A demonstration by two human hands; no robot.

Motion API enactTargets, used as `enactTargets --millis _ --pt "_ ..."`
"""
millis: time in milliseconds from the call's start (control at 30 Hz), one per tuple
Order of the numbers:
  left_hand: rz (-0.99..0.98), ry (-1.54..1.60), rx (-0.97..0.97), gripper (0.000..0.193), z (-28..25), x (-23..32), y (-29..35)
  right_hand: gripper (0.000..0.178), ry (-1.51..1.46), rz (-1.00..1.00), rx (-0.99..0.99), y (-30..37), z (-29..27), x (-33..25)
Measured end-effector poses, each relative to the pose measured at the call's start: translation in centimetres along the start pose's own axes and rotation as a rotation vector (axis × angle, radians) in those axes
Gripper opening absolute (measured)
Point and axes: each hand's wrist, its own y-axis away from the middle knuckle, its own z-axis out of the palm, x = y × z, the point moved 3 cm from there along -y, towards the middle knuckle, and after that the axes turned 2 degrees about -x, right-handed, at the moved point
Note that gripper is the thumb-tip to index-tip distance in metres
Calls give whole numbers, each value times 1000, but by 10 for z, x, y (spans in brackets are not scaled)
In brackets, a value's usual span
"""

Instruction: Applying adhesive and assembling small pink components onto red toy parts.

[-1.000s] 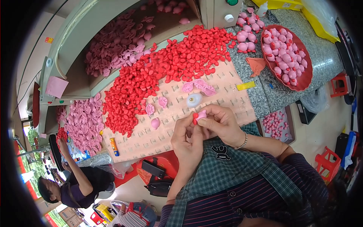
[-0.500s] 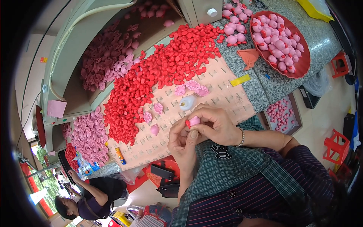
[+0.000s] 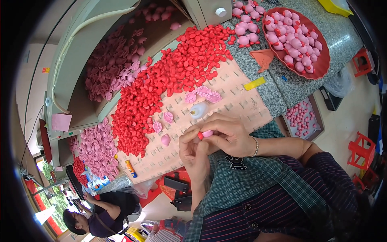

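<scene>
In front of my chest, both hands meet around a small pink toy figure (image 3: 208, 133) with a red foot-like piece (image 3: 200, 136) at its left side. My right hand (image 3: 233, 137) pinches the pink body between thumb and fingers. The curled thumb and index finger of my left hand (image 3: 193, 146) press at the red piece. Just beyond my fingers lies a small white squeeze bottle (image 3: 199, 110) with a thin tip. Thin pink shell parts (image 3: 202, 94) lie past it, and a rounded pink piece (image 3: 165, 140) rests left of my left hand.
A heap of red pieces (image 3: 161, 76) covers the mat's far side. Pink parts (image 3: 98, 147) are piled left, more inside a grey cabinet (image 3: 76, 76). A red bowl (image 3: 324, 60) of pink-and-red figures stands right. Another person (image 3: 109, 213) is at lower left.
My left fingers have closed in around the red piece, and the pink figure has turned slightly in my right hand. The whole view has shifted a little.
</scene>
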Motion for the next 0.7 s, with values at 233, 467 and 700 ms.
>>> enactTargets --millis 233,467,700 --pt "-315 24 58 35 1 8 3 30 495 -381 -103 0 -9 -12" --pt "-266 -105 90 27 5 9 4 40 257 -234 -66 0 -6 -3" --pt "-235 24 106 21 -4 0 10 46 6 -55 -162 4 -9 -1"
